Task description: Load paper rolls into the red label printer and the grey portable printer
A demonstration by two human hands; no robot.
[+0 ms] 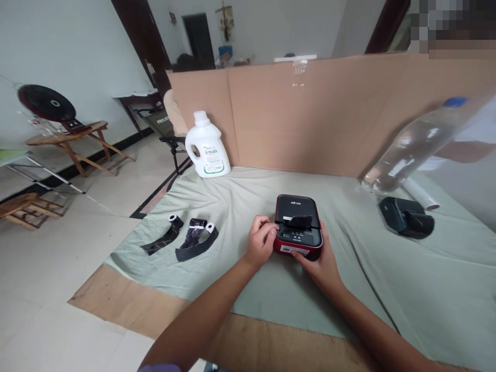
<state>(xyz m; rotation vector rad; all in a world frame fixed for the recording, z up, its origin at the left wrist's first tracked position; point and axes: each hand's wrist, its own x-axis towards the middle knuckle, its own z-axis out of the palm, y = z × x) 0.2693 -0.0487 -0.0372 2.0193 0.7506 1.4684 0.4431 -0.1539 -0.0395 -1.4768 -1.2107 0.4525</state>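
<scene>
Resting on pale-green cloth (pixel 248 284), the red-and-black, rounded-box plastic device (pixel 297 238) points its long axis toward twelve o'clock; the right hand (pixel 321 262) clasps its four-o'clock corner; the left hand (pixel 262 241), curled, touches its nine-o'clock side, grip unclear.

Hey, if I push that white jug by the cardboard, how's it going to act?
The white jug would probably keep its shape, since it looks like moulded plastic. Pushed near its cap, it might tip, being taller than wide. Weight is uncertain: it's opaque, hiding any contents.
</scene>
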